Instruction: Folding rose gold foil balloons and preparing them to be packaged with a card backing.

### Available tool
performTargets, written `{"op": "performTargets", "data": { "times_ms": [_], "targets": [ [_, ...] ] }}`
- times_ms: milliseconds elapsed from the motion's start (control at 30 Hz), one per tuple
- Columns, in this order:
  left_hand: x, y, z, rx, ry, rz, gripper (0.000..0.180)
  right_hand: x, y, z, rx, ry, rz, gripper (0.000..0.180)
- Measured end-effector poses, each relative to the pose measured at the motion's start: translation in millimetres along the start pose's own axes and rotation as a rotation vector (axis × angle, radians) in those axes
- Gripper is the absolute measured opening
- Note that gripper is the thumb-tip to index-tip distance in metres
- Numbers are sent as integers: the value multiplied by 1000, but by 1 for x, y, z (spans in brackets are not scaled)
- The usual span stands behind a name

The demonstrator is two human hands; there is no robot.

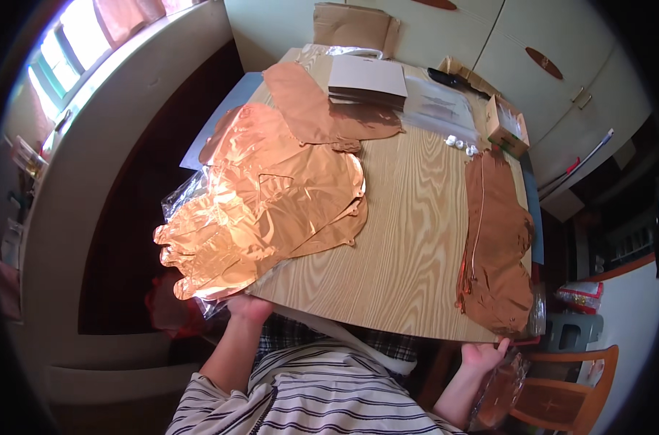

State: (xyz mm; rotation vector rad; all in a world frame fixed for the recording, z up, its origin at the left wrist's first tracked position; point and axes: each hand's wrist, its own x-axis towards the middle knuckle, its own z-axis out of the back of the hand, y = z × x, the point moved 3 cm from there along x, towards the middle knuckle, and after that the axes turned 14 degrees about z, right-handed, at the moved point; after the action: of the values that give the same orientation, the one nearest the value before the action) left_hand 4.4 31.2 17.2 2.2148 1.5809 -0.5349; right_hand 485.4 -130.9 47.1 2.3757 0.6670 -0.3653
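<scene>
Flat copper-coloured foil balloons (300, 196) lie in a stack across the left of the table, their lower end hanging over its front edge. My left hand (249, 308) is at that edge, just below the foil, and its fingers are hidden. At the front right corner is my right hand (487, 355), with one digit stretched out and the rest partly out of sight; nothing is visibly held in it. Another flat foil balloon (497, 268), with a thin cord lying along it, rests just beyond that hand. A clear packet with something copper-coloured (500, 391) shows beside my right wrist.
Toward the back of the wood-grain table (409, 239) are a stack of white cards (367, 76), clear plastic bags (438, 105), small white pieces (460, 143) and an open box (508, 127). A wooden chair (605, 362) stands at the right, and cabinets line the far side.
</scene>
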Motion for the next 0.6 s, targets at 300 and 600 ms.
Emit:
{"op": "performTargets", "data": {
  "times_ms": [300, 600],
  "targets": [
    [4, 7, -9, 72, -92, -52, 68, -4, -3, -14, -26, -30, 69, 71],
    [22, -5, 25, 104, 88, -85, 67, 7, -8, 30, 72, -7, 151, 76]
  ]
}}
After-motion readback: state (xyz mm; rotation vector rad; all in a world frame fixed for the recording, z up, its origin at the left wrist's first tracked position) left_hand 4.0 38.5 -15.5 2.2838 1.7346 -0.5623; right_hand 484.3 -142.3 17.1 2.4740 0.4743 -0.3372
